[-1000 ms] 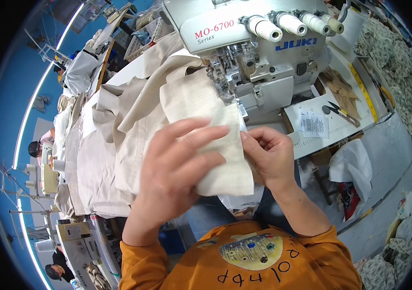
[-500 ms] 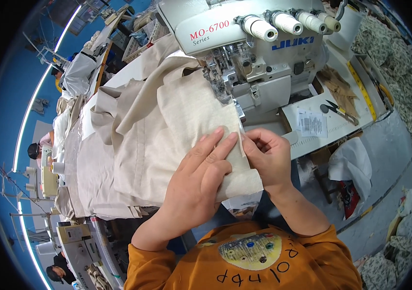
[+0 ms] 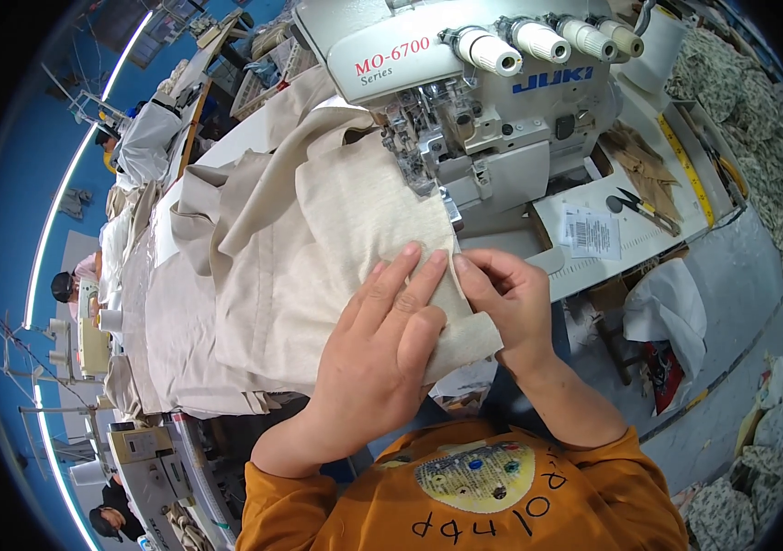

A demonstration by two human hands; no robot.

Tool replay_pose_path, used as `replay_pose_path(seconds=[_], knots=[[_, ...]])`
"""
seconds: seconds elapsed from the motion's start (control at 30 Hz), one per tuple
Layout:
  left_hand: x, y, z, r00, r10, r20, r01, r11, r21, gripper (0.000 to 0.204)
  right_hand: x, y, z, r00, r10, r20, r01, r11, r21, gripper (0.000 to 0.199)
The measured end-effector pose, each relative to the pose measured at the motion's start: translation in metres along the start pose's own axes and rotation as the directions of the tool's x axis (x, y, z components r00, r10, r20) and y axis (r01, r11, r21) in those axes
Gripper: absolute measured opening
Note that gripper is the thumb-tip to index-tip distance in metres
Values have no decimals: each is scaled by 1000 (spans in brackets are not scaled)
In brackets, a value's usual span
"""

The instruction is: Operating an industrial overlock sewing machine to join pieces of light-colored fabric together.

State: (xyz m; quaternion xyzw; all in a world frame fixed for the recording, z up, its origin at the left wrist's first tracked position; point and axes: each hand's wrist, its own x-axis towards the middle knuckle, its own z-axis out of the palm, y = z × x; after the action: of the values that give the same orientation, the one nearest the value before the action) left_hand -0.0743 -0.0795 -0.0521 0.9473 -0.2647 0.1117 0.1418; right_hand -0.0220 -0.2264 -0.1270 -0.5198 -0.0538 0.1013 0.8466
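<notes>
Beige fabric (image 3: 336, 248): several layers, spread across the sewing table (image 3: 658, 230) in front of the person, its far edge lying under the needle area of the white overlock sewing machine (image 3: 465, 101).

Left hand (image 3: 382, 340): flat on the near part of the fabric, palm down, fingers stretched and pressing; nothing clasped.

Right hand (image 3: 502, 298): at the fabric's right edge, just beside the left fingertips; fingers curled, pinching the edge of the cloth.

Thread cones (image 3: 548, 37): four, pale, in a row atop the machine.

Scissors (image 3: 635, 204): dark-handled, lying on the table right of the machine, apart from both hands.

Paper slip (image 3: 592, 234): white, printed, flat on the table near the scissors.

Brown cut pieces (image 3: 635, 156): a small stack behind the scissors.

White bag (image 3: 667, 308): hanging below the table's right edge; contents cannot be told.

Patterned cloth heap (image 3: 759, 110): floral scraps piled along the far right, on the floor.

Second machine (image 3: 148, 459): lower left, another person's station.
</notes>
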Motion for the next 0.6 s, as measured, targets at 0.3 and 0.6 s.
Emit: replay_pose_path(seconds=[0.3, 0.6], knots=[[-7, 11, 5, 999, 26, 46, -31, 994, 109, 16, -16, -7, -5, 997, 41, 67, -44, 998, 45, 28], [-9, 14, 3, 992, 45, 116, -70, 972, 223, 17, -16, 1, -9, 998, 59, 15, -59, 998, -6, 24]])
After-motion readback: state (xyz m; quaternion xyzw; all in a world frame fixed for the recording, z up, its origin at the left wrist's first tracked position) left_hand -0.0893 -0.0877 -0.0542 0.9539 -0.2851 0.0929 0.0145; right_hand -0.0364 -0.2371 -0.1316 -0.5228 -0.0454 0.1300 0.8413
